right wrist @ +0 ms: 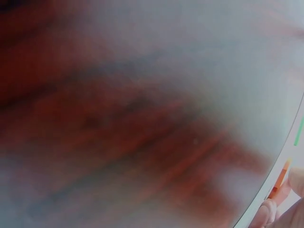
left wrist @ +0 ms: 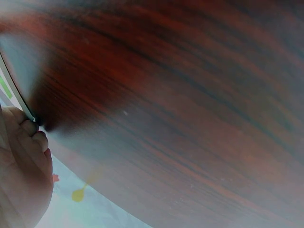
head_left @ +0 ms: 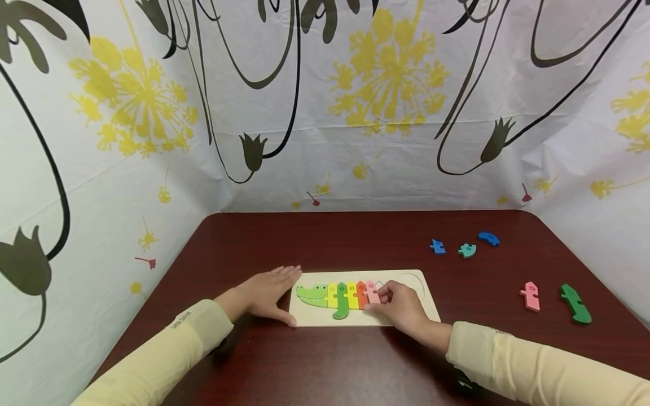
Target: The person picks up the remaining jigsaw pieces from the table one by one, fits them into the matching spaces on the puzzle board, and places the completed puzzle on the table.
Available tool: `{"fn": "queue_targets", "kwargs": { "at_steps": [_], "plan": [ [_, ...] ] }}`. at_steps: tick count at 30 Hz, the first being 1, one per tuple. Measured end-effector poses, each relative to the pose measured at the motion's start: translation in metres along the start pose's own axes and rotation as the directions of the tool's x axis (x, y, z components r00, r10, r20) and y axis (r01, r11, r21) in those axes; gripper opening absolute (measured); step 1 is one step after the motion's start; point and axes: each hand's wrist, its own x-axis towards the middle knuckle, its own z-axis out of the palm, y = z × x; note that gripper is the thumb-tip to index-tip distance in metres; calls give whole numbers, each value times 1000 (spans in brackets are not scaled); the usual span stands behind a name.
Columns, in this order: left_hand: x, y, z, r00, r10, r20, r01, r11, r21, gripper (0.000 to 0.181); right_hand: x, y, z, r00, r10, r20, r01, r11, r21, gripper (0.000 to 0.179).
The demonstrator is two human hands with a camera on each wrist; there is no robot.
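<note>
A pale wooden puzzle board [head_left: 317, 320] lies on the table, with a crocodile built up in it from the head [head_left: 312, 296] rightward. Yellow, green and orange [head_left: 362, 294] pieces follow the head in a row. At the end of that row is a pink puzzle piece [head_left: 372, 291], pinched between the thumb and fingers of my right hand [head_left: 401, 307]; its lower part is hidden. My left hand [head_left: 269, 293], fingers straight, rests along the board's left edge. In the left wrist view, the fingertips [left wrist: 42, 140] meet the board's rim.
To the right lie another pink piece [head_left: 531, 296] and a long green piece [head_left: 576, 304]. Farther back sit a blue piece [head_left: 438, 247], a teal piece [head_left: 467, 251] and a curved blue piece [head_left: 489, 239]. A patterned sheet [head_left: 304, 186] hangs around the dark table [head_left: 284, 237].
</note>
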Motion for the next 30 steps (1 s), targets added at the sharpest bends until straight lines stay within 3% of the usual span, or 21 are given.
{"fn": "queue_targets", "kwargs": {
  "at_steps": [30],
  "plan": [
    [0, 0, 0, 1000, -7, 4, 7, 1000, -2, 121, 1, 0, -2, 999, -12, 32, 12, 1000, 5, 30]
  ]
}}
